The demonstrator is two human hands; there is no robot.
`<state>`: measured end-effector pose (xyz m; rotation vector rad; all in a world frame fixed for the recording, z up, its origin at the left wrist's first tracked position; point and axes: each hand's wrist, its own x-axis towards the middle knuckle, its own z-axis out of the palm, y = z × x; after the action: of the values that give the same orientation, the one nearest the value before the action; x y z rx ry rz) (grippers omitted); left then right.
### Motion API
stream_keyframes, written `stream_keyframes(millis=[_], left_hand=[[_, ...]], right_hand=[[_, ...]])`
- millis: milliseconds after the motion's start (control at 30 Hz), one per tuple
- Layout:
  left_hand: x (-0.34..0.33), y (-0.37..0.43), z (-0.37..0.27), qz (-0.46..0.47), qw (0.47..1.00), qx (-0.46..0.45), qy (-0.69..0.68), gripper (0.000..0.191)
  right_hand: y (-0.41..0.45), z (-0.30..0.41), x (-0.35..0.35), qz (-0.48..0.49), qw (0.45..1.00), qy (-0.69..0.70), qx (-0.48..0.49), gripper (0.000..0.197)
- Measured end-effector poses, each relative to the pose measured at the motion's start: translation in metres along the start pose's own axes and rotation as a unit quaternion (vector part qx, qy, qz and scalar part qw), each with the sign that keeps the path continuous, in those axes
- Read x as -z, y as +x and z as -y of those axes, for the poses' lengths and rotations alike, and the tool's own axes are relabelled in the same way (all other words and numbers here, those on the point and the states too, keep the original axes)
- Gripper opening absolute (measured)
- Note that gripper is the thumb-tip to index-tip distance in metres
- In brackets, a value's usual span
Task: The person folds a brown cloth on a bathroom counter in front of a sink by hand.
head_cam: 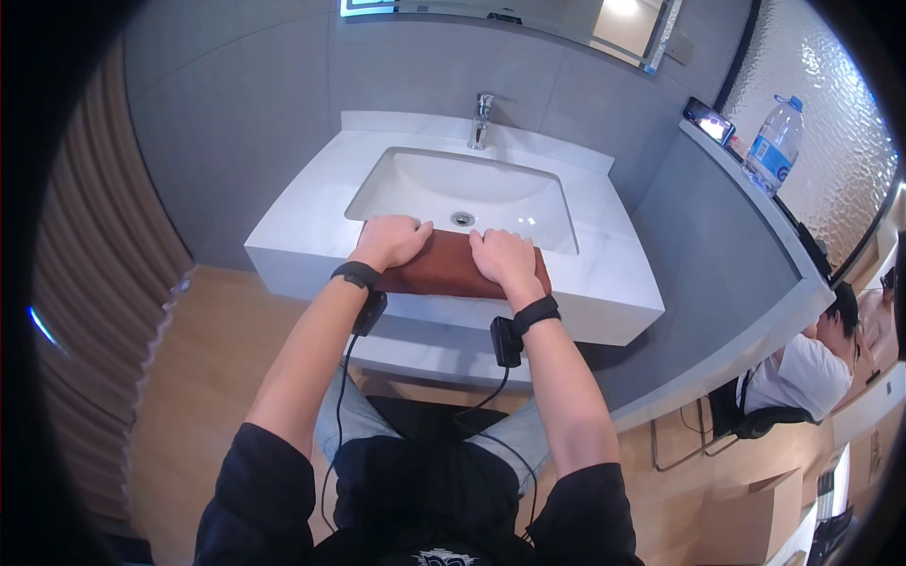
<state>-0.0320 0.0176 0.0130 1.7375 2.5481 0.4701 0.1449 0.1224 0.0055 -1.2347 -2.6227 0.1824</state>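
A reddish-brown, flat rectangular item (449,267), perhaps a folded cloth or a pad, lies across the front edge of the white washbasin counter (616,262). My left hand (396,237) grips its left end from above, the fingertips curled out of sight. On its right end, my right hand (504,256) has the same kind of hold, thumb pointing inward. Just beyond the item is the sunken rectangular basin (453,177) with a metal drain (462,219). A chrome faucet (480,122) stands behind the basin.
A mirror (552,21) hangs on the grey wall. At right, a low partition (722,233) carries a phone (710,122) and a large water bottle (775,147). Beyond it a person in white (800,375) sits on a chair. A pleated curtain (99,283) hangs at left. Cables run from my wrist straps.
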Motion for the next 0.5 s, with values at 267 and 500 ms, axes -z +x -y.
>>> stream_keyframes(millis=[267, 500], left_hand=[[-0.005, -0.002, -0.002, -0.016, 0.999, -0.026, 0.025, 0.055], [-0.004, 0.015, 0.000, 0.009, 1.000, 0.018, -0.016, 0.060]], right_hand=[[-0.007, -0.003, -0.010, -0.083, 0.996, -0.030, 0.026, 0.056], [0.010, 0.004, 0.006, 0.040, 0.999, 0.024, -0.025, 0.059]])
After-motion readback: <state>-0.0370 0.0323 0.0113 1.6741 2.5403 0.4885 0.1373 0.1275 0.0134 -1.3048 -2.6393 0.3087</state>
